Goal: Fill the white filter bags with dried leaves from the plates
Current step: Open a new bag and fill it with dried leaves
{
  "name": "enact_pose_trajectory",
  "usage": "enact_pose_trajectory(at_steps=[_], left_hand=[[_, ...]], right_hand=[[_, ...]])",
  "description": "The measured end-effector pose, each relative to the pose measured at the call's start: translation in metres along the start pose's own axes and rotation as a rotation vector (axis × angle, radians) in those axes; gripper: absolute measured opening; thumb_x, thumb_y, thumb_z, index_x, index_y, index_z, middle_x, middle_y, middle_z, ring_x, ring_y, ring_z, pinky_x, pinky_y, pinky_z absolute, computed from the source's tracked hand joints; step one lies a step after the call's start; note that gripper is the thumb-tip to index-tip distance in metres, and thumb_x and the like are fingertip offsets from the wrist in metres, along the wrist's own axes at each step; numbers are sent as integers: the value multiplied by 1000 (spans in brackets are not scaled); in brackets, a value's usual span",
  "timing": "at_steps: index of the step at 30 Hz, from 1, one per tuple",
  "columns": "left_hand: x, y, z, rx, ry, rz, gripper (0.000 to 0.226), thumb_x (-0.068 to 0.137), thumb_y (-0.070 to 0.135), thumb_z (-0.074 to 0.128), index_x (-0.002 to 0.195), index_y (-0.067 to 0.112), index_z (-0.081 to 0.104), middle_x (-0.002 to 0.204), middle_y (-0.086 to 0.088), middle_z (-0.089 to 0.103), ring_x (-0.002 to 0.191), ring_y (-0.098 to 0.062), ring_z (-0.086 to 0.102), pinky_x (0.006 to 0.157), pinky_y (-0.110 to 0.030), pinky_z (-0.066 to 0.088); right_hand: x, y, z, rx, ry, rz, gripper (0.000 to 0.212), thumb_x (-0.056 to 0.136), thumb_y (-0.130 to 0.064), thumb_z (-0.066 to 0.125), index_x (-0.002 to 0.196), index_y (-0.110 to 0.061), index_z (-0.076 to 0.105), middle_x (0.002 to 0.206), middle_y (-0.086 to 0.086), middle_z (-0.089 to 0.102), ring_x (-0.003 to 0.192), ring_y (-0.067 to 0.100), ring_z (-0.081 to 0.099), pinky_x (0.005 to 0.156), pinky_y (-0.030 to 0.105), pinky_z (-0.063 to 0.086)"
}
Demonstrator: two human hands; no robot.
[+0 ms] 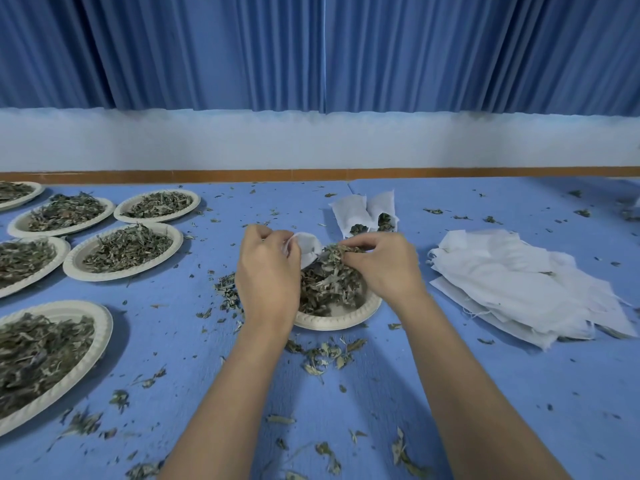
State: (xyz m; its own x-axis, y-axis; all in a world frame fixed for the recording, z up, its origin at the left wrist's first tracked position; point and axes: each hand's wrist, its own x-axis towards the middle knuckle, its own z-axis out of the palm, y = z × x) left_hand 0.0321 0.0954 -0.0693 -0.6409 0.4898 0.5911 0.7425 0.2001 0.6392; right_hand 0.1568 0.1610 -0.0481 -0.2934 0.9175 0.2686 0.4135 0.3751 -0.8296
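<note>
A white paper plate (337, 318) of dried leaves (329, 285) lies on the blue table in front of me. Above its far edge my left hand (268, 271) pinches a white filter bag (308, 249) at its mouth. My right hand (381, 263) grips a bunch of dried leaves (337, 252) right at the bag's opening. Two filled filter bags (365, 213) lie just beyond, leaves showing at their near ends. A loose stack of white filter bags (519, 285) lies to the right.
Several more plates of dried leaves stand at the left, one near me (52, 358) and others further back (124, 251). Leaf crumbs are scattered over the blue table (485, 393). A wooden strip, a white wall and blue curtains lie behind.
</note>
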Motion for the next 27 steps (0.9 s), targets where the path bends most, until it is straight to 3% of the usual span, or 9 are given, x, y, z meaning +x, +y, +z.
enact_pose_trajectory(at_steps=[2,4,7,15,18,20,22,24,27], left_hand=[[1,0,0,-45,-19,-34,22,92,19,56,108,13,69,104,-7,57,72,-14,49,64,-25,35],[0,0,0,-57,-49,-30,24,92,17,55,111,15,68,103,-7,59,76,-17,55,65,-25,36],[-1,3,1,-41,-67,-21,21,92,22,57,107,15,70,100,-6,61,81,-19,58,65,-24,37],[6,9,1,-171,-149,-129,15,88,24,62,91,15,74,86,2,69,73,-5,57,63,-12,39],[8,12,1,-351,-251,-225,9,88,21,62,83,20,70,74,12,64,68,0,57,59,-4,42],[9,13,1,-520,-340,-300,13,88,15,61,78,20,66,75,5,64,74,-8,62,69,-17,51],[9,15,1,-663,-416,-355,17,89,10,60,76,19,64,73,1,60,72,-11,62,66,-19,54],[8,17,0,-731,-457,-357,18,90,7,59,75,17,62,70,1,57,66,-7,58,56,-11,49],[6,19,-1,-771,-489,-331,18,90,7,58,74,16,62,65,3,54,55,-1,54,51,-8,43]], right_hand=[[3,0,-8,155,-5,29,18,76,-10,73,80,-28,74,71,-23,63,68,-8,61,61,2,44],[4,1,-13,335,-21,73,26,75,-7,72,72,-32,72,71,-16,68,74,4,66,69,17,52],[2,0,-17,476,-96,50,32,76,0,69,73,-32,74,70,-14,71,71,5,68,61,15,52],[-3,3,-4,428,-315,-72,30,72,12,69,82,-17,72,83,-8,74,82,5,69,75,19,55],[-2,3,2,364,-211,-73,27,74,4,71,79,-23,73,87,-4,74,86,12,70,83,33,57],[-2,3,5,315,-126,-58,24,75,-3,72,78,-26,73,82,-5,74,81,20,70,80,41,57],[-2,4,8,265,-55,-55,24,75,-6,70,78,-29,73,76,-10,72,71,24,66,66,38,56],[-2,4,10,235,-5,-67,24,76,-7,68,77,-31,71,69,-15,68,61,11,60,54,27,49],[-1,5,12,192,61,-95,22,76,-5,68,81,-26,66,89,-13,65,81,5,61,68,17,47]])
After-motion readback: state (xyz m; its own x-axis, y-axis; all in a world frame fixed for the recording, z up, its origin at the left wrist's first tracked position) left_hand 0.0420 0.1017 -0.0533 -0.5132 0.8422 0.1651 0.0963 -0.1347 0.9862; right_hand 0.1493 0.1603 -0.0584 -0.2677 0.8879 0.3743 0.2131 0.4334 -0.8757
